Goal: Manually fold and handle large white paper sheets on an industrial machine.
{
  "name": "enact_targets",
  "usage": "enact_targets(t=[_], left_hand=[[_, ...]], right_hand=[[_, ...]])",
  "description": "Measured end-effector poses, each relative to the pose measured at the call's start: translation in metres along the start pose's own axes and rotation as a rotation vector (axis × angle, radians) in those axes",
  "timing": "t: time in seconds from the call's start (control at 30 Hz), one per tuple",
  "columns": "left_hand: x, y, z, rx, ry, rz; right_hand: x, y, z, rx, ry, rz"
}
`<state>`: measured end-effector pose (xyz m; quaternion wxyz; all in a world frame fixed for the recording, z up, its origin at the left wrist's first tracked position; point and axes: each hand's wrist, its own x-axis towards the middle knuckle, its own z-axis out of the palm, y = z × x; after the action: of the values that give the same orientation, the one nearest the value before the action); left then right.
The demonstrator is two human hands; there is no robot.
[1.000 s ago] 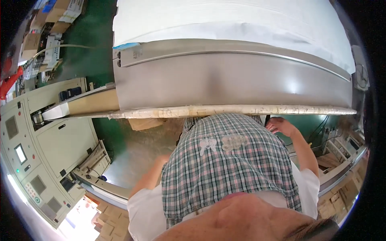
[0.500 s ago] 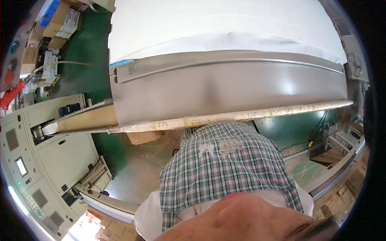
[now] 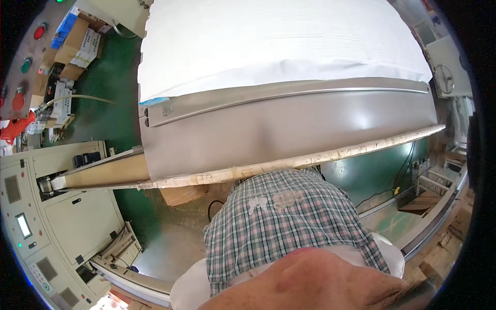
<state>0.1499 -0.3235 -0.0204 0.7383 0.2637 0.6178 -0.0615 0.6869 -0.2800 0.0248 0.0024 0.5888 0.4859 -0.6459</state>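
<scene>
Neither of my hands shows in the picture. In front of me spreads a wide white sheet of cloth or similar soft material (image 3: 279, 41), with a slightly wrinkled near edge. Nearer to me is a smooth grey metal table plate (image 3: 289, 126), with a raised metal strip (image 3: 299, 93) running across it just below the sheet. A pale, tape-wrapped bar (image 3: 289, 164) lines the plate's front edge. My checked apron (image 3: 289, 222) is close against that bar. A small blue piece (image 3: 155, 101) peeks out at the sheet's left corner.
A cream machine cabinet (image 3: 77, 217) with a small screen and buttons stands at left. Behind it are stacked cartons (image 3: 77, 46) and a red hose-fed tool (image 3: 18, 129). A handwheel (image 3: 444, 78) sits at far right. Cables (image 3: 405, 170) lie lower right.
My view has shifted and tilted slightly, so the table and sheet appear lower, more so on the left. More push buttons show at upper left. My hands remain out of view.
</scene>
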Motion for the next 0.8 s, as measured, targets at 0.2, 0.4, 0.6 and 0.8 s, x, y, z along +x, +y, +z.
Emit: enact_targets(t=[0.2,0.4,0.6,0.8], left_hand=[[0.003,0.014,-0.006,0.100,0.050,0.042],[0.000,0.020,-0.004,0.200,0.097,0.064],[-0.024,-0.019,0.015,0.302,0.061,-0.070],[-0.078,-0.088,0.043,0.347,-0.025,-0.285]], right_hand=[[0.004,-0.016,-0.011,0.051,0.025,-0.100],[0.001,-0.027,-0.018,0.112,0.037,-0.191],[-0.025,-0.008,0.018,0.271,-0.021,-0.152],[-0.055,0.003,0.069,0.446,-0.147,-0.033]])
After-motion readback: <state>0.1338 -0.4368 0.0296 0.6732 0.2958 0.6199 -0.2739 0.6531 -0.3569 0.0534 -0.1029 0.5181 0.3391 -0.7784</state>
